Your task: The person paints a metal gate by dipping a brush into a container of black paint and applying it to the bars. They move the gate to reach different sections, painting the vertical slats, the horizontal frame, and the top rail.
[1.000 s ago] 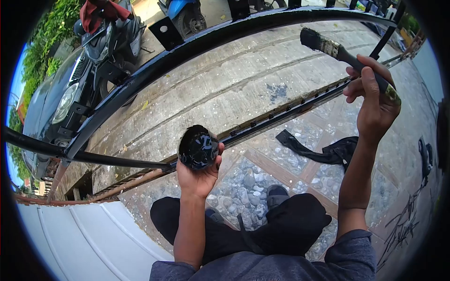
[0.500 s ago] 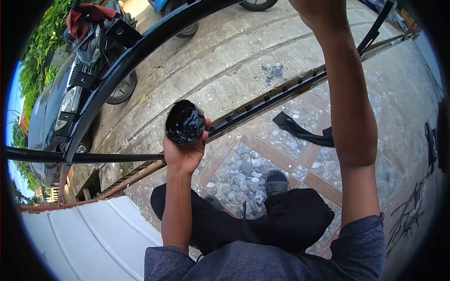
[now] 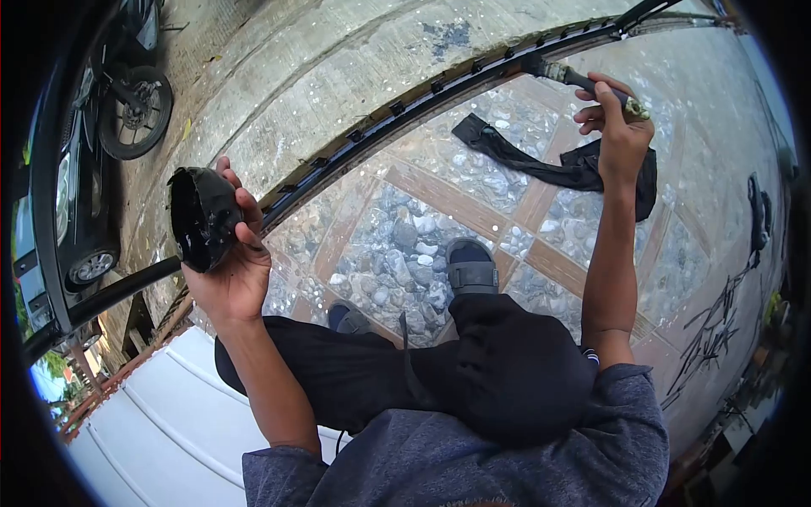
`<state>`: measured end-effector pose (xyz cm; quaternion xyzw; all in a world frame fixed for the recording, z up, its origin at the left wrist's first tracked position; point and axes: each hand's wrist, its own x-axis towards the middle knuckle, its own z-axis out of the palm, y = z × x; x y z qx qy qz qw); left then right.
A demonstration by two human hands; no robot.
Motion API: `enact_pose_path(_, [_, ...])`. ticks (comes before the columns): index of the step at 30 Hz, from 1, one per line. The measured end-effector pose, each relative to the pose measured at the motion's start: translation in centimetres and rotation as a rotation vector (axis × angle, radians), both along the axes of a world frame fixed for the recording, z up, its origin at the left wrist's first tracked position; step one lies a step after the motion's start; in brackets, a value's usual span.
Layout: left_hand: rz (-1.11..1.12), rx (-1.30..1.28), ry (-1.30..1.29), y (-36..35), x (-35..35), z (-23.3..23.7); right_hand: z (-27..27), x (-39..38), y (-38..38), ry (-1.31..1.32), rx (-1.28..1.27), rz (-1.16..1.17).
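My left hand (image 3: 232, 283) is wrapped round a cut-down paint cup (image 3: 221, 218), its wall and inside coated in glossy black paint. The cup is tilted, with its mouth facing left. In my right hand (image 3: 623, 135) is a paintbrush (image 3: 585, 82), gripped by its paint-spattered handle. Its dark bristles point left and overlap the far end of a long black metal rail (image 3: 411, 105), which runs diagonally near the floor with small tabs along it. Below the brush a black cloth (image 3: 528, 165) lies crumpled on the floor.
A black metal frame bar (image 3: 127, 291) crosses at the left, in front of a parked motorcycle (image 3: 135, 110) and a car (image 3: 91, 262). White ridged panels (image 3: 182, 414) lie at lower left. Pebble-patterned tile (image 3: 397, 245) surrounds my sandalled feet; concrete paving (image 3: 312, 76) stretches beyond the rail.
My right hand has come down from the top edge, bringing the paintbrush into view by the rail. The cup sits further left and tilts more sideways. The view has swung right and downward.
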<state>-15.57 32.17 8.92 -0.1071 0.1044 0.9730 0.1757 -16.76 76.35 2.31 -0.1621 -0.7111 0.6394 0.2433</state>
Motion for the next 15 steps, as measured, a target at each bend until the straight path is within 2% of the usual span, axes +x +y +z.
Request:
enact_pose_path(5, [-0.095,-0.030,-0.027,1.9,-0.1,-0.8,-13.9,-2.2,-0.3,-0.261,-0.130,0.034])
enact_pose_path(9, [-0.124,-0.045,-0.048,3.0,0.2,-1.2,-21.4,-7.1,-3.0,-0.386,-0.177,0.011])
enact_pose_path(11, [-0.112,-0.045,-0.036,3.7,0.3,-1.6,-24.5,-9.7,-4.3,-0.446,-0.076,-0.029])
enact_pose_path(14, [-0.041,-0.001,-0.078,4.7,0.6,-2.4,-26.5,-11.9,-6.3,-0.483,0.277,-0.092])
enact_pose_path(15, [-0.035,0.002,-0.089,4.9,0.7,-2.6,-26.7,-11.9,-6.9,-0.500,0.315,-0.047])
